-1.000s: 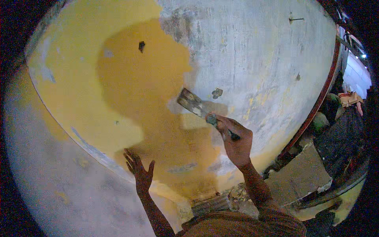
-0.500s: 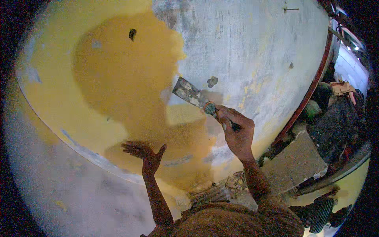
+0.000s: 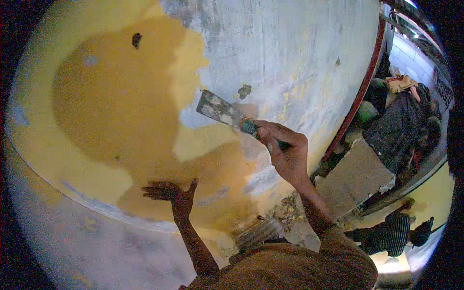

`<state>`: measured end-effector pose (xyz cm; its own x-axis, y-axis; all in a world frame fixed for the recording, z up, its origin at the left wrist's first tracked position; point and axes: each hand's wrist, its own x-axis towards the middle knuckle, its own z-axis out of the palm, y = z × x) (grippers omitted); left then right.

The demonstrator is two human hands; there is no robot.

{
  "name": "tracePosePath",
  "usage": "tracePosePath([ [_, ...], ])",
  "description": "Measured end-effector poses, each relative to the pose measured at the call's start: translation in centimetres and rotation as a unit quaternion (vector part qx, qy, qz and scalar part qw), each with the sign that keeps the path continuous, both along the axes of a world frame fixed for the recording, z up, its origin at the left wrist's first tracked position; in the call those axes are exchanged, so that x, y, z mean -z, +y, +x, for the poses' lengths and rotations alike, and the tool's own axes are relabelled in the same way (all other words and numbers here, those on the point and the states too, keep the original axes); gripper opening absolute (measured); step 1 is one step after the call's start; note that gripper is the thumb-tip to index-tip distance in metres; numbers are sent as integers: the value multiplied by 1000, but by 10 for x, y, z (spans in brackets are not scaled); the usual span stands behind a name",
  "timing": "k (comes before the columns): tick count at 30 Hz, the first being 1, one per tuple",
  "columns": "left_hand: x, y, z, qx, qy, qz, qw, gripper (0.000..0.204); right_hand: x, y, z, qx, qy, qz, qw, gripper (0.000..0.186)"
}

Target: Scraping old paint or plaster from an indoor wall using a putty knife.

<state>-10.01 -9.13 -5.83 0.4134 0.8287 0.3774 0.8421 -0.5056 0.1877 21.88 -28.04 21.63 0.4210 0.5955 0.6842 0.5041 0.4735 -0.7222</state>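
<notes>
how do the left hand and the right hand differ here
The right hand is closed around a scraper, while the left hand is open with thumb spread and no tool visible. The left hand is in front of yellow paint; the right hand is farther right and higher in the picture. Both hands are bare.

There are two hands: one left hand (image 3: 174,193) and one right hand (image 3: 290,151). There is one scraper (image 3: 216,108). One wall (image 3: 280,38) bears two larger dark marks (image 3: 245,91) and one small spot (image 3: 338,61) toward its right edge. Beyond that edge are one cardboard piece (image 3: 355,176) and one other person (image 3: 389,234) with one cap (image 3: 421,232).
</notes>
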Motion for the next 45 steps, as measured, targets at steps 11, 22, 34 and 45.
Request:
tracePosePath([
  [11,-68,-32,14,-177,112,103,972,147,3,7,-7,-36,-35,43,998,23],
  [22,-92,-45,20,-154,179,272,933,148,-14,1,-3,-15,-4,-7,1000,21],
  [34,-81,-40,15,-102,79,175,976,144,5,28,-25,-62,7,71,996,21],
  [45,14,22,-7,-28,-30,-23,999,148,17,17,-22,-31,145,36,988,39],
])
